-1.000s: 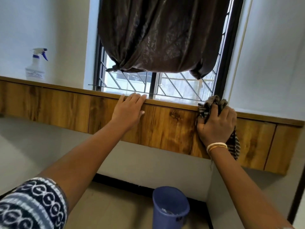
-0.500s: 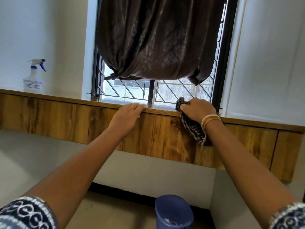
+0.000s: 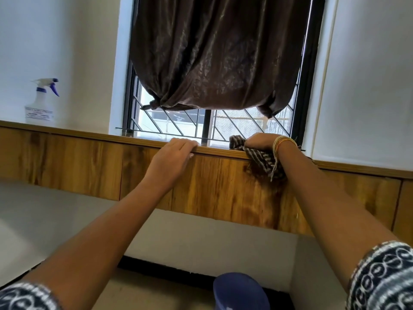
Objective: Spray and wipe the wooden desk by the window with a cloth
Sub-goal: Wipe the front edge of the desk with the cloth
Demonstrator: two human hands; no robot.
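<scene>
The wooden desk (image 3: 89, 166) shows its grained front panel and top edge under the window. My right hand (image 3: 260, 142) is shut on a dark striped cloth (image 3: 261, 158), pressing it on the desk's top edge; part of the cloth hangs down the front panel. My left hand (image 3: 172, 157) rests flat on the panel with its fingers hooked over the top edge, holding nothing. A white spray bottle (image 3: 42, 101) with a blue trigger stands on the desk top at the far left, well away from both hands.
A dark brown curtain (image 3: 214, 54) is bunched over a barred window (image 3: 185, 124). White walls flank it on both sides. A blue bucket (image 3: 240, 291) stands on the floor below the desk, between my arms.
My right hand carried the cloth from the front panel up onto the desk's top edge, first leftward, then back right along the sill. My left hand stayed on the edge.
</scene>
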